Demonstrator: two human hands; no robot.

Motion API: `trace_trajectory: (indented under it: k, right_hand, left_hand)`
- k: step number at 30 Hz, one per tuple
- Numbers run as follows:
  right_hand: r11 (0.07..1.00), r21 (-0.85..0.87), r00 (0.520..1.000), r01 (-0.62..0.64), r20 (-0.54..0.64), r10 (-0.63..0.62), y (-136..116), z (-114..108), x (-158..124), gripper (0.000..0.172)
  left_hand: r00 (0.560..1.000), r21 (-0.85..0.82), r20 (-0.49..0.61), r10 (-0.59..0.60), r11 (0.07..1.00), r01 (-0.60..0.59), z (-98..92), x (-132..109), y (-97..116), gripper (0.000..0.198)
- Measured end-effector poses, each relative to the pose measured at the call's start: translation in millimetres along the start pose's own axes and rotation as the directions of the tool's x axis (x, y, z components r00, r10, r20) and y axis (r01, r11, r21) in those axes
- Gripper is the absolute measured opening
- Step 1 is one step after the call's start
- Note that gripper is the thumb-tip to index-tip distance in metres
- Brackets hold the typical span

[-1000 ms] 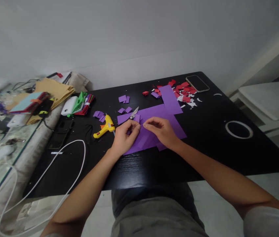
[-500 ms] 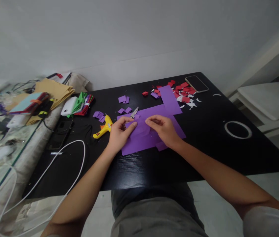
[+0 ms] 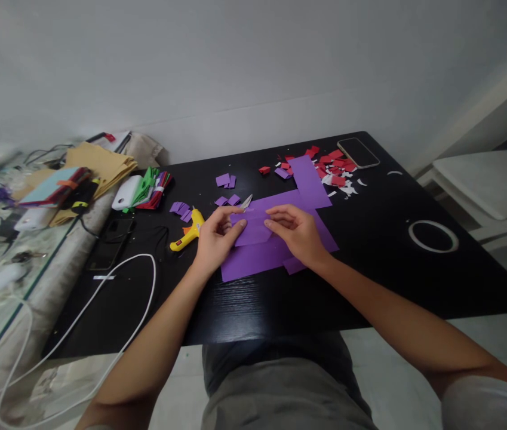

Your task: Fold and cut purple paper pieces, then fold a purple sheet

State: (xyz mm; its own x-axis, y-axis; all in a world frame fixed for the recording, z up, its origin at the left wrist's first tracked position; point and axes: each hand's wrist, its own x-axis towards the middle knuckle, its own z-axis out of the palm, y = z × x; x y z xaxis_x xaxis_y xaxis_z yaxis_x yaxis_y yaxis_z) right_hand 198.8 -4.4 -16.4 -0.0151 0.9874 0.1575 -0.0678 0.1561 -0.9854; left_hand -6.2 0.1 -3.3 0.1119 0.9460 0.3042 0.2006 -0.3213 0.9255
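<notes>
Left fingertips [image 3: 239, 225] and right fingertips [image 3: 269, 223], drawn together, pinch opposite edges of a small purple paper piece [image 3: 253, 232]. It is flat, matte and roughly rectangular, and sits over the large purple sheet [image 3: 257, 258] between the left hand [image 3: 215, 239] and right hand [image 3: 297, 233]. The sheet lies on a black wood-grain table [image 3: 369, 275], with a yellow glue gun [image 3: 188, 230] just beside the left hand, purple squares [image 3: 226, 180] and red scraps [image 3: 334, 162] beyond, and scissors [image 3: 246, 202] mostly hidden behind the left fingers, only the tip showing.
</notes>
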Motion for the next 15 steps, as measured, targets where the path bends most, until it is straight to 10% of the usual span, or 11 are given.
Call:
trace_trajectory:
  k: [15]
  right_hand:
    - [0.998, 0.04, 0.998, -0.058, 0.027, 0.057, 0.4, 1.2, -0.1, 0.021]
  left_hand:
    - [0.995, 0.105, 0.04, 0.087, 0.99, -0.091, -1.6, 0.4, 2.3, 0.025]
